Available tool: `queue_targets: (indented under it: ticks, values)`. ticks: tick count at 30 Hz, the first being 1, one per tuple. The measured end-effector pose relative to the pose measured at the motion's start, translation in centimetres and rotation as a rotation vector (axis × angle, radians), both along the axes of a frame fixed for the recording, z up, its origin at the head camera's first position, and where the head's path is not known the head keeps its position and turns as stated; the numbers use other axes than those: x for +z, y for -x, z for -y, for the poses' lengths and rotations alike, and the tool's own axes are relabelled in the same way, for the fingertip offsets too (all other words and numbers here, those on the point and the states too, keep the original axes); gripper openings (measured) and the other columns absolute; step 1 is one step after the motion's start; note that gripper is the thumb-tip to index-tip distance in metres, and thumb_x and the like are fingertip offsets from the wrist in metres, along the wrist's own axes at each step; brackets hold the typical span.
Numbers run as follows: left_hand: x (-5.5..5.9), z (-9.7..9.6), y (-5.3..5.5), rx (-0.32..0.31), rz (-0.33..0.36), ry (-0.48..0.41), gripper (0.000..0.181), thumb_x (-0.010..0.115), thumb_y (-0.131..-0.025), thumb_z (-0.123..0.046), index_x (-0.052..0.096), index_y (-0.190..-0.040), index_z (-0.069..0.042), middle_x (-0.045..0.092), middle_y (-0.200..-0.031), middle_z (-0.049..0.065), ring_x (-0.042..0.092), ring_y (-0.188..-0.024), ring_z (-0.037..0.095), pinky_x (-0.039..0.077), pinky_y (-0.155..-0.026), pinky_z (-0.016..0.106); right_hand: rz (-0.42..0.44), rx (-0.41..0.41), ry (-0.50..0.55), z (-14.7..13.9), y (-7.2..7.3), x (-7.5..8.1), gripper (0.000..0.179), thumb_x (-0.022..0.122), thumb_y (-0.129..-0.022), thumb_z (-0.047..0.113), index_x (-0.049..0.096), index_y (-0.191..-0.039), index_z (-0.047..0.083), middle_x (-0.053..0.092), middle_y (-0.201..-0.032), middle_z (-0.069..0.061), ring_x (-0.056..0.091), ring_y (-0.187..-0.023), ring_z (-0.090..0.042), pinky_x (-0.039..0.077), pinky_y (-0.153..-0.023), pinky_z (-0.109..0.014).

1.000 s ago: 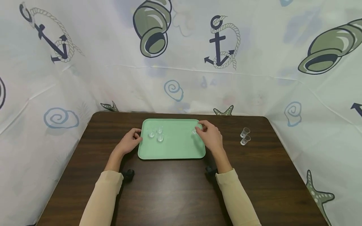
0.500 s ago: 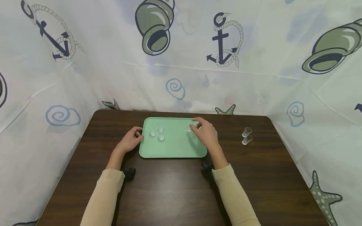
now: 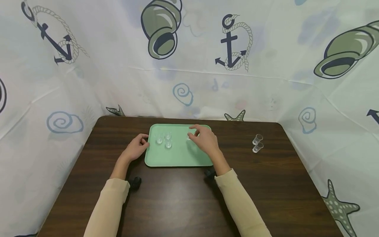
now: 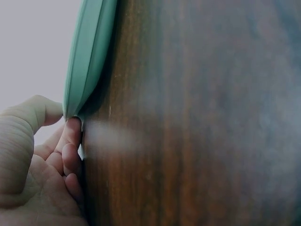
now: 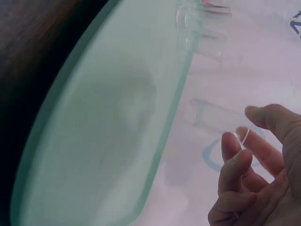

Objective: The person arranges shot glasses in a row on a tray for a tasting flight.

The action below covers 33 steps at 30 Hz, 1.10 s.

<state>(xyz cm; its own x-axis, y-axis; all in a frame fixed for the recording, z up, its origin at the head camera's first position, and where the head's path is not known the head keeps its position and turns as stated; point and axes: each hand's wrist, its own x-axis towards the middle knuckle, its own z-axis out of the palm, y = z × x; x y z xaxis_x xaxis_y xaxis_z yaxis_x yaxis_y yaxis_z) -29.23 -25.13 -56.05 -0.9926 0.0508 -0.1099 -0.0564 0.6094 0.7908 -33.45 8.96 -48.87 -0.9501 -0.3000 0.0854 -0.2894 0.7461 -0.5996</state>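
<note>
My left hand (image 3: 135,148) pinches the left rim of the light green tray (image 3: 177,158); in the left wrist view the thumb (image 4: 47,109) lies on one side of the rim, with fingers on the other. Over the tray's right half, my right hand (image 3: 205,140) holds a small clear shot glass (image 5: 216,115) by its rim, between thumb and fingertips. Only a little of that glass shows in the head view. Three similar shot glasses (image 3: 168,144) stand grouped on the tray's left part.
Two more clear shot glasses (image 3: 257,147) are close together on the right of the dark wooden table (image 3: 174,204). A white printed cloth (image 3: 124,89) hangs behind and beside the table.
My right hand has moved left over the tray with the shot glass, from near the right edge toward the grouped glasses. The left hand stays at the left rim.
</note>
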Motion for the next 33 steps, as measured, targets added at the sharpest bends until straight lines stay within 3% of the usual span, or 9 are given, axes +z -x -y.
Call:
queue_targets:
  ticks: [11,17,33]
  values:
    - [0.2,0.1,-0.3,0.003,0.008,0.000,0.050,0.053,-0.111,-0.019,0.045,-0.156,0.002,0.060,-0.112,0.016,0.054,-0.086,0.024,0.045,-0.080,0.038,0.025,0.166,-0.071,2.0,0.9,-0.4,0.041,0.068,-0.105,0.042,0.071,-0.142,0.025,0.075,-0.103,0.002,0.059,-0.062,-0.016,0.047,-0.057,-0.033]
    - [0.2,0.0,-0.1,0.001,0.004,-0.004,0.050,0.051,-0.111,-0.019,0.045,-0.156,0.002,0.060,-0.113,0.018,0.054,-0.087,0.024,0.045,-0.081,0.038,0.025,0.187,-0.110,2.9,1.4,-0.4,0.040,0.067,-0.106,0.042,0.070,-0.143,0.027,0.076,-0.108,0.001,0.063,-0.072,-0.017,0.050,-0.063,-0.035]
    - [0.0,-0.2,0.6,-0.003,0.006,-0.047,0.048,0.050,-0.112,-0.015,0.045,-0.155,0.004,0.059,-0.109,0.017,0.051,-0.085,0.024,0.044,-0.081,0.038,0.040,0.176,-0.161,4.7,1.7,-0.5,0.038,0.068,-0.105,0.044,0.070,-0.141,0.031,0.076,-0.108,0.003,0.066,-0.075,-0.014,0.051,-0.061,-0.034]
